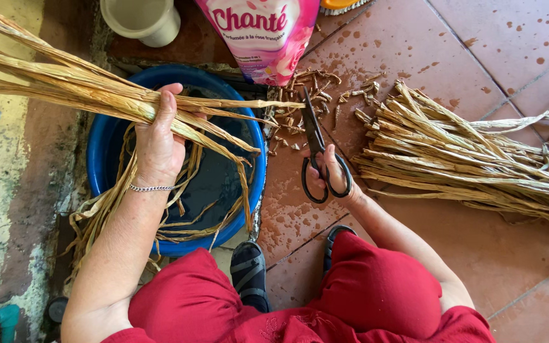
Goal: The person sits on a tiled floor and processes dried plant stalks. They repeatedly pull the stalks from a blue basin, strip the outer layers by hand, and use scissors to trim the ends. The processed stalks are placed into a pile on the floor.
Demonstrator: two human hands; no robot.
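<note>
- Gripping a bundle of dried leaf strips [96,89], the left hand [159,136] closes its fingers around it above the blue basin [106,171].
- Strips run left to right, their tips just left of the scissors [318,149].
- Right hand [330,176] holds the scissors, blades seemingly nearly closed, pointing away from the person.

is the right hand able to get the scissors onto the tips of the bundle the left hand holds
Probably yes. The right hand holds black scissors pointing at the tips of the dried-leaf bundle, which the left hand grips above the blue basin. Nothing lies between them.
</note>
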